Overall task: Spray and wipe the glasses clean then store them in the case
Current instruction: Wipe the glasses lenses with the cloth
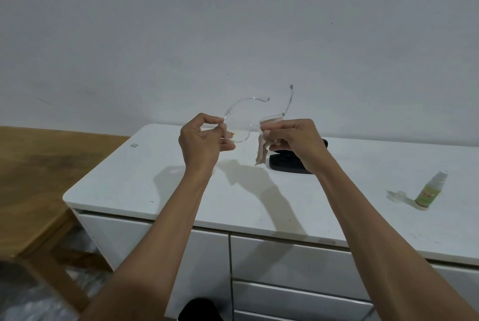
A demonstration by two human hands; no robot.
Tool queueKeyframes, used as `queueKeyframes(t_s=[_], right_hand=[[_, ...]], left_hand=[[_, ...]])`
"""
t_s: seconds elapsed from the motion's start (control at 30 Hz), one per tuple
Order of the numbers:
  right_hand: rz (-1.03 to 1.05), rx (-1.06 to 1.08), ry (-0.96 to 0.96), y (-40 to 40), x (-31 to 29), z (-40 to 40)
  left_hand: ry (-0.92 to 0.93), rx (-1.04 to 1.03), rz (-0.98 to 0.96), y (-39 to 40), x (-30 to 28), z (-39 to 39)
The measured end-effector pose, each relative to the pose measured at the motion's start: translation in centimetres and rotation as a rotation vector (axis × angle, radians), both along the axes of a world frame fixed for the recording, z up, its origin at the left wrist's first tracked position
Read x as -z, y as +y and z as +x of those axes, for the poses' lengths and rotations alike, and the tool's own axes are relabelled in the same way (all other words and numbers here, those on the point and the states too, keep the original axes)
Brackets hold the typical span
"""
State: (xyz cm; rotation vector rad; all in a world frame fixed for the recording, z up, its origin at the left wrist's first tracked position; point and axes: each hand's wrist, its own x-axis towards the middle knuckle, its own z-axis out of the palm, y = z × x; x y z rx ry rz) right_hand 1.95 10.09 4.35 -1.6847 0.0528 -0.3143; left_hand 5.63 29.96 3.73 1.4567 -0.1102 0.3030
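Clear-framed glasses are held up above the white cabinet top, temples pointing away from me. My left hand pinches the left lens rim and hinge. My right hand presses a beige cloth around the right lens, with the cloth's end hanging down. The black glasses case lies on the cabinet behind my right hand, partly hidden by it. A small spray bottle with a green label stands at the right, its clear cap lying beside it.
The cabinet has drawers below its front edge. A wooden table stands to the left, lower than the cabinet. A plain white wall rises right behind the cabinet.
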Motion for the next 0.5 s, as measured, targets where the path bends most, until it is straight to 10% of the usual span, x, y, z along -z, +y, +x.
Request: queueKeyframes(t_s=[0.5], right_hand=[[-0.141, 0.289, -0.209, -0.1, 1.3, -0.5]], left_hand=[[-0.018, 0.082, 0.051, -0.4, 0.3, 0.0]])
